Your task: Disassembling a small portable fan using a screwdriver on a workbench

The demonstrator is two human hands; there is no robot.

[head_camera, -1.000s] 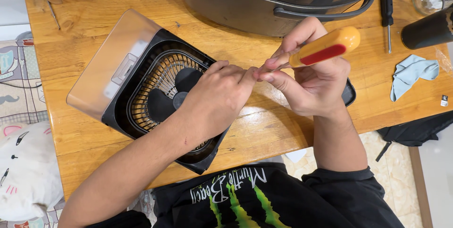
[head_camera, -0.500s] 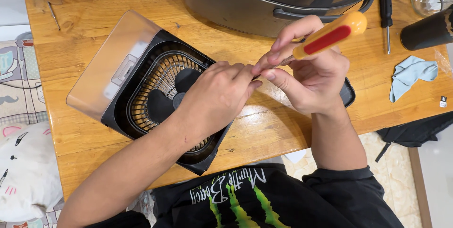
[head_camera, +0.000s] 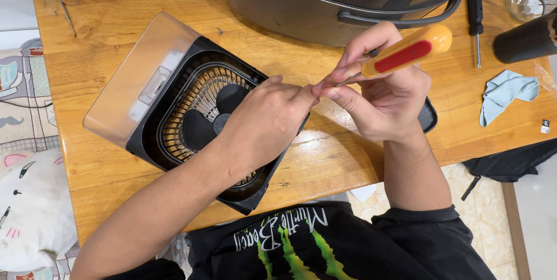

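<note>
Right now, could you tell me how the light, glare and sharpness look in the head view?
Head view: even, bright light; a pale glare patch on the wooden table just below the hands; soft shadows under the left hand over the fan; the right hand and its screwdriver are sharp, with no motion blur; the grey pot at the top edge is cropped.

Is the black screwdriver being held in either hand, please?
No, the black screwdriver lies untouched on the table; the right hand holds an orange one.
</note>
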